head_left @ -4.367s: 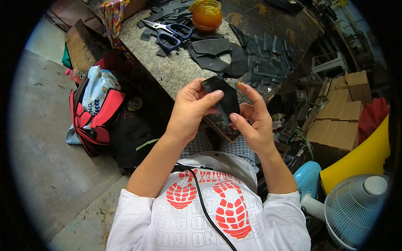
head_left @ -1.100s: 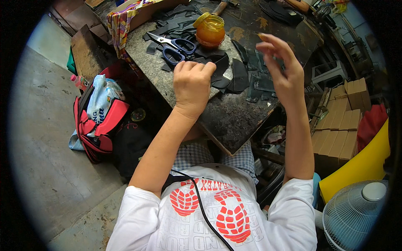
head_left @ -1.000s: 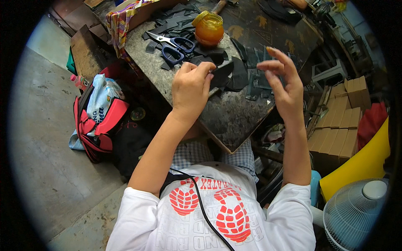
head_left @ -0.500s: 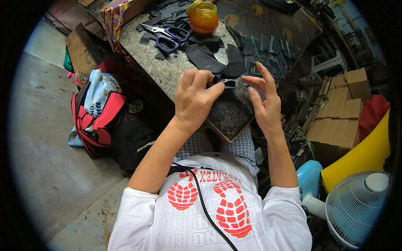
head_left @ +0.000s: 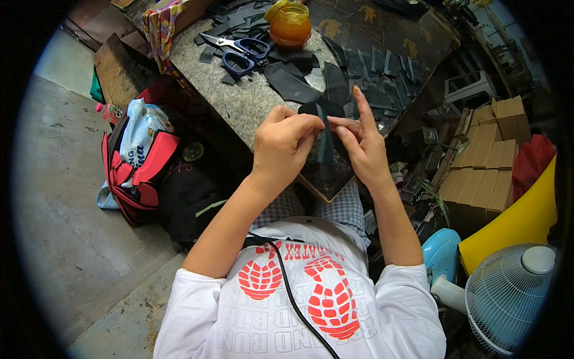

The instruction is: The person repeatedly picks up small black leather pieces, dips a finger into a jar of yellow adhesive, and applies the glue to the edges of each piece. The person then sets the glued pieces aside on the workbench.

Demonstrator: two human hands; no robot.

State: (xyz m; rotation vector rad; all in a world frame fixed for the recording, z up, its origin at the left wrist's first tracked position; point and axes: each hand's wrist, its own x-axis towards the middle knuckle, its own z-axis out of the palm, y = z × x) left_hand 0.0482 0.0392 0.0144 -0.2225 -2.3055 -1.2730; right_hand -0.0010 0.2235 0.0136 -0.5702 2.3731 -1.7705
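A dark strip-like piece of leather or fabric (head_left: 324, 146) hangs between my hands, over the corner of the table. At its upper left edge, my left hand (head_left: 280, 143) pinches it with curled fingers. On the other side my right hand (head_left: 366, 146) holds the edge between thumb and a bent finger, its index finger pointing up with an orange-yellow tip. Just beyond lie larger black cut pieces (head_left: 293, 82). A glass jar of amber glue-like paste (head_left: 290, 27) stands farther back, its yellow lid tilted against the rim. Scissors with blue handles (head_left: 238, 66) lie to its left.
Rows of small dark pieces (head_left: 382, 69) cover the table's right side. Left of the table sits a red and black bag (head_left: 158, 158) with a blue-white packet. On the right are stacked brown boxes (head_left: 484, 155), a yellow sheet (head_left: 514, 212) and a fan (head_left: 511, 302).
My right hand has moved left to meet the left hand at the piece. The piece, formerly mostly hidden at the left fingers, now hangs in view between both hands.
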